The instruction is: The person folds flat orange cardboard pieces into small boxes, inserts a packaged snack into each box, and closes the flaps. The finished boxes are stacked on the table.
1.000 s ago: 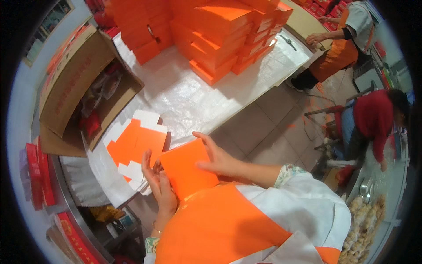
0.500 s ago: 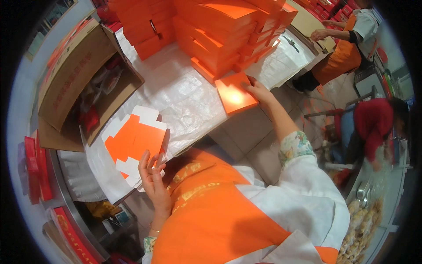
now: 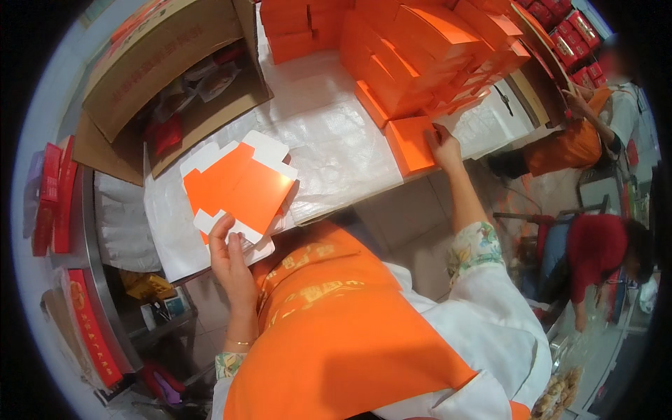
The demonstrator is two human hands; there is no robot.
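A folded orange box [image 3: 409, 143] sits at the right end of the table's front edge, close against a row of stacked orange boxes [image 3: 399, 77]. My right hand [image 3: 446, 147] grips its right side; the fingertips behind the box are partly hidden. Flat orange-and-white carton blanks [image 3: 241, 185] lie in a loose pile at the table's left front. Beside their near edge is my left hand [image 3: 234, 269], fingers raised and apart, the foremost ones at the white flaps. Whether they touch the flaps I cannot tell.
A brown cardboard carton [image 3: 164, 84] lies at the back left with clear-wrapped items inside. White sheeting [image 3: 336, 147] covers the table. A dark tool [image 3: 504, 100] lies far right. One person in an orange apron [image 3: 570, 147] stands beyond; another in red [image 3: 595, 252] bends at the right.
The view has shifted, so the table and boxes appear farther right. The box under my right hand has turned and sits closer to the stack. My left hand has come nearer the blanks' flaps.
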